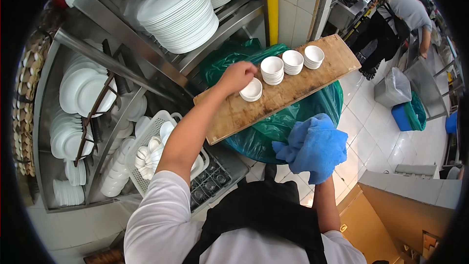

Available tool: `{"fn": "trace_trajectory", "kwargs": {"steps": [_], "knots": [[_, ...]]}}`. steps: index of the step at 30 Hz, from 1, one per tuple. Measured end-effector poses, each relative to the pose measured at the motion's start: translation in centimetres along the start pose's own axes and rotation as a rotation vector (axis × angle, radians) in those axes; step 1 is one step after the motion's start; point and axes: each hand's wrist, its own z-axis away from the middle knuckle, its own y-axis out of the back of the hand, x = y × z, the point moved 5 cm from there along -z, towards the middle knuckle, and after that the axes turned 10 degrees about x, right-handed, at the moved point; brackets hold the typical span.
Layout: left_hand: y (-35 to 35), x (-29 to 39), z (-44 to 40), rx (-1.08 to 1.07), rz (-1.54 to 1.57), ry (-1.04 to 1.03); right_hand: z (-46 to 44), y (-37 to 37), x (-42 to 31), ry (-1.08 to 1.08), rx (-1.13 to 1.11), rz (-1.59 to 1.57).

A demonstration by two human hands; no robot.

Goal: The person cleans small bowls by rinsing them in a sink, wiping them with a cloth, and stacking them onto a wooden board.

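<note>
- Across the top of a large bin lined with a green plastic bag (278, 120), a worn wooden board (229, 117) lies in front of me.
- On the board, four short stacks of small white bowls stand in a slanting row: the leftmost stack (251, 90), the second stack (272, 72), the third stack (293, 63) and the rightmost stack (314, 57).
- Over the board's left half, my left hand (238, 77) is at the leftmost stack, fingers curled; I cannot tell whether they grip a bowl.
- Off the board's near edge, towards the right, a blue cloth (317, 146) covers my right hand; I cannot tell how the hidden fingers close on it.
- Left of the board, nearer me, a white perforated basket (155, 128) holds white spoons (144, 162).
- Beyond the board's left part, large white plates (178, 17) are stacked on a metal shelf (222, 27).
- Past the board's right end, another person (408, 12) bends forward.
</note>
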Motion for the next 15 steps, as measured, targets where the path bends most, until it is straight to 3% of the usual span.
{"fn": "trace_trajectory", "kwargs": {"steps": [5,7,8,15], "knots": [[-2.1,-0.1,3.5,0.194,0.073,-0.151,-1.0,-4.1,2.2,0.157,0.016,0.120],[-2.5,0.4,4.1,0.279,0.086,-0.177,-1.8,-3.9,-1.3,0.234,-0.384,0.485],[-2.6,0.5,4.2,0.325,0.073,-0.181,-2.2,-4.3,-2.3,0.258,-0.461,0.530],[-2.5,0.7,4.3,0.384,0.039,-0.204,-6.0,-12.8,-5.2,0.353,-0.372,0.333]]}}
